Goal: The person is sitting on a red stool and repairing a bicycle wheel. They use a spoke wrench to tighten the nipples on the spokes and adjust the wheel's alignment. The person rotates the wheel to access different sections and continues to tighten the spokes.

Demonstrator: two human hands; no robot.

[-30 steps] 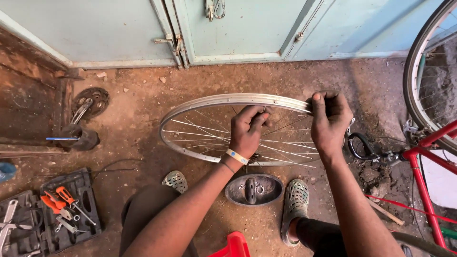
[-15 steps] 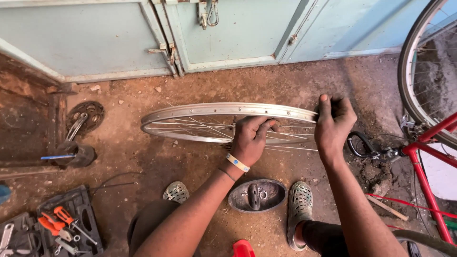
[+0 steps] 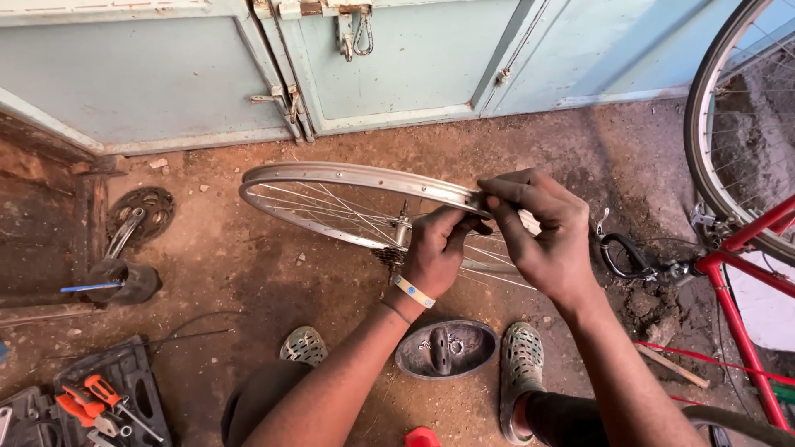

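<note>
Nearest me, at the bottom edge, a small red object (image 3: 422, 436) sits between my knees, and my grey perforated clogs (image 3: 522, 364) rest on the packed reddish dirt floor (image 3: 248, 273) either side of a dark oval dish (image 3: 445, 349) holding small metal parts. Down to my left lies an open black tool case (image 3: 124, 389) with orange-handled pliers (image 3: 91, 397) in it. Above the dish I hold a bare silver bicycle wheel (image 3: 331, 186), tilted nearly flat over the ground: my left hand (image 3: 435, 252), a pale band at its wrist, is closed around the spokes beside the hub, and my right hand (image 3: 542, 236) pinches the rim's near right edge with fingertips pressed together. To my right stands a red bicycle frame (image 3: 745, 290) with its tyred wheel (image 3: 729, 124). Farther left a crank and chainring (image 3: 137, 215) lie on the dirt. Beyond, pale blue-green metal doors (image 3: 431, 58) with a hanging hasp (image 3: 356, 33) close off the space.
</note>
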